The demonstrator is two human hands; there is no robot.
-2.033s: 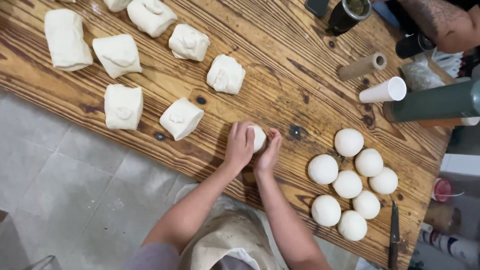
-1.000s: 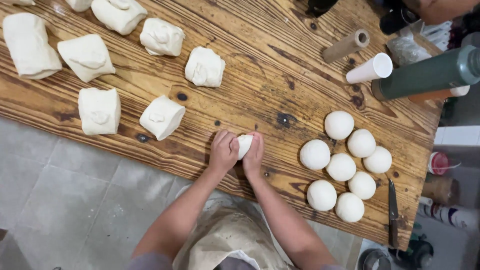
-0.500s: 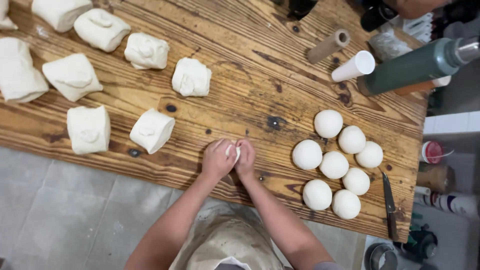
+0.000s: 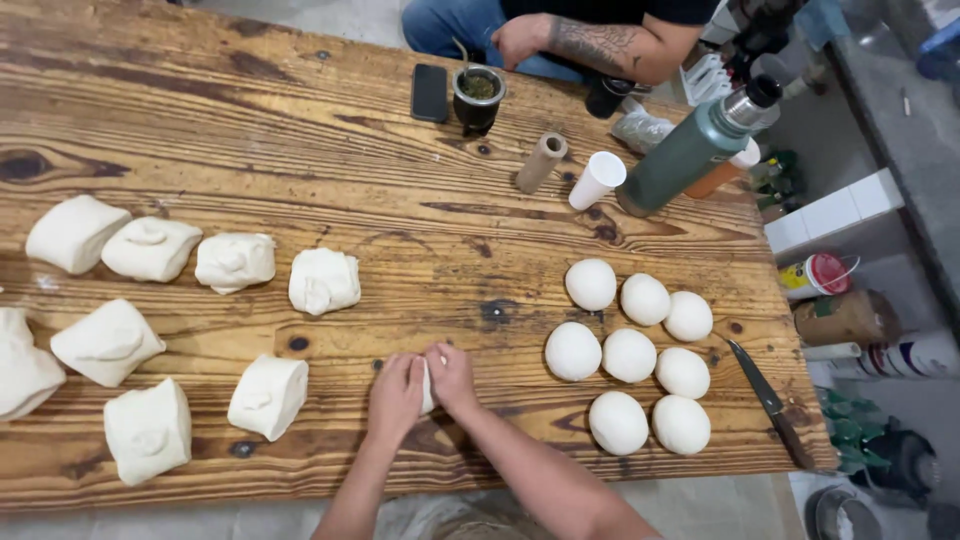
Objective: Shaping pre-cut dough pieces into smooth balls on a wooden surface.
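Note:
Both my hands are cupped around one small piece of white dough on the wooden table, near its front edge. My left hand presses it from the left and my right hand from the right; only a sliver of dough shows between them. To the right lie several smooth round dough balls in a cluster. To the left lie several rough cut dough chunks, the nearest just beside my left hand.
A knife lies at the table's right edge. At the back stand a phone, a dark cup, a cardboard tube, a white cup and a green flask. Another person's tattooed arm rests at the far edge.
My hands have stayed cupped on the dough piece, working it in place. The view has tilted up, so the far edge of the table and the other person's arm now show.

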